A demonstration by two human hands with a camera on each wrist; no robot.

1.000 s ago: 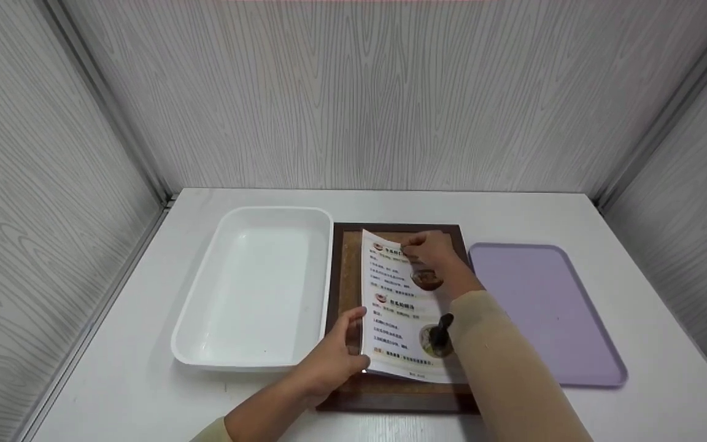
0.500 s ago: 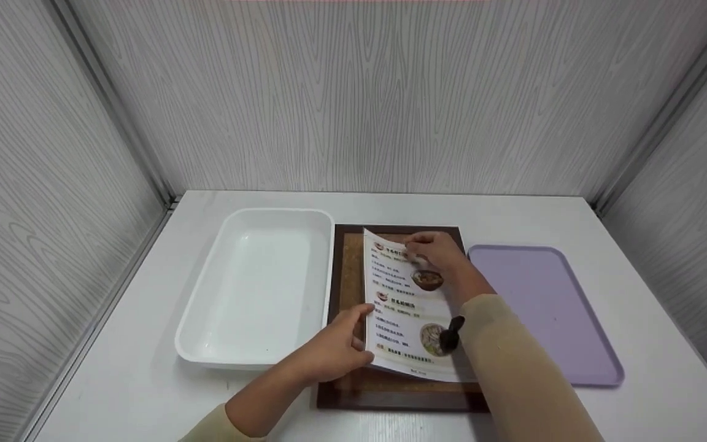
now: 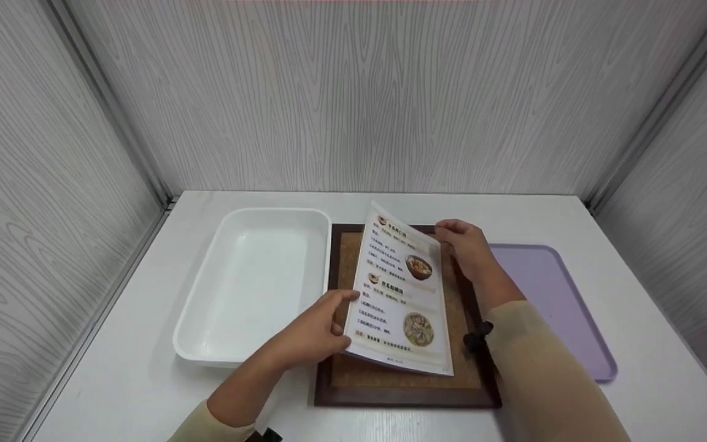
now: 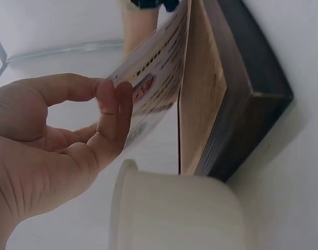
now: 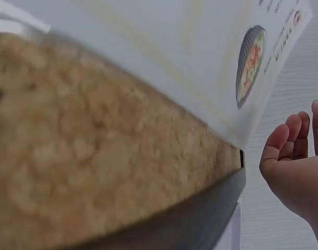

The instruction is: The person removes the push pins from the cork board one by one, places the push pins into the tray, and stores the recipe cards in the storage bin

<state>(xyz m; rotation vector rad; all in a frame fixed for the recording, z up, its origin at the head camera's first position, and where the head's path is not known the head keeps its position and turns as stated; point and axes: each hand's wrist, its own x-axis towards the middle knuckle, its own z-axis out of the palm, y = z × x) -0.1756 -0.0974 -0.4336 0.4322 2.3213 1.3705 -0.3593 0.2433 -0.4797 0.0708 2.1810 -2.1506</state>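
A printed recipe sheet [image 3: 384, 307] with two round food pictures is tilted up over a framed cork board [image 3: 409, 380]. In the head view my left hand [image 3: 310, 331] holds the sheet by its lower left edge. The left wrist view shows thumb and fingers of my left hand [image 4: 54, 146] pinching the edge of the sheet [image 4: 161, 67], which slants away from the cork. Near the sheet's upper right corner is my right hand [image 3: 467, 248]. Seen from the right wrist, my right hand [image 5: 299, 172] has loosely bent fingers, with a gap between them and the sheet [image 5: 200, 62].
Left of the board stands a deep white tray [image 3: 255, 282], close against its frame. A flat lavender tray [image 3: 544, 288] lies on the right, partly behind my right forearm. Grey wood-grain panels [image 3: 353, 98] enclose the white table [image 3: 114, 344] at the back and sides.
The sheet has lifted and shifted left, its top edge now past the board's far frame. My right hand has let go of its top edge and moved right; the left hand has moved slightly left.
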